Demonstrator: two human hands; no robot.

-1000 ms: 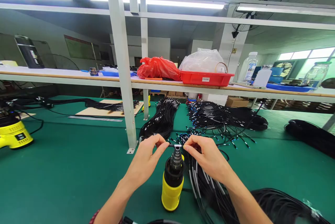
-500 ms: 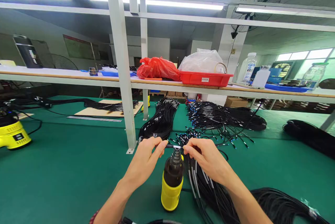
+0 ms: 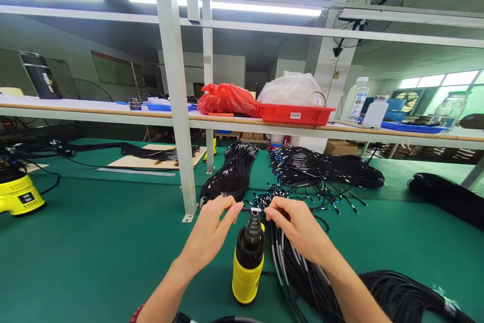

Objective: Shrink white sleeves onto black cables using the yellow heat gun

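Note:
A thin black cable with a white sleeve (image 3: 256, 209) is stretched level between my two hands. My left hand (image 3: 216, 224) pinches its left side, and my right hand (image 3: 293, 219) pinches it just right of the white part. Directly under the sleeve stands a yellow and black heat gun (image 3: 248, 267), upright with its metal nozzle pointing up. Whether the nozzle touches the cable I cannot tell. Beside my right forearm lies a bundle of black cables with grey sleeves (image 3: 298, 267), partly hidden by that arm.
Further back on the green table (image 3: 106, 252) lie more black cable bundles (image 3: 234, 169). A white post (image 3: 181, 111) rises left of my hands. Another yellow heat gun (image 3: 22, 194) stands at far left. The shelf above holds a red tray (image 3: 297, 115) and a red bag (image 3: 229, 100).
Both hands hold the cable above the nozzle as before. The view has shifted very slightly; otherwise hardly anything differs.

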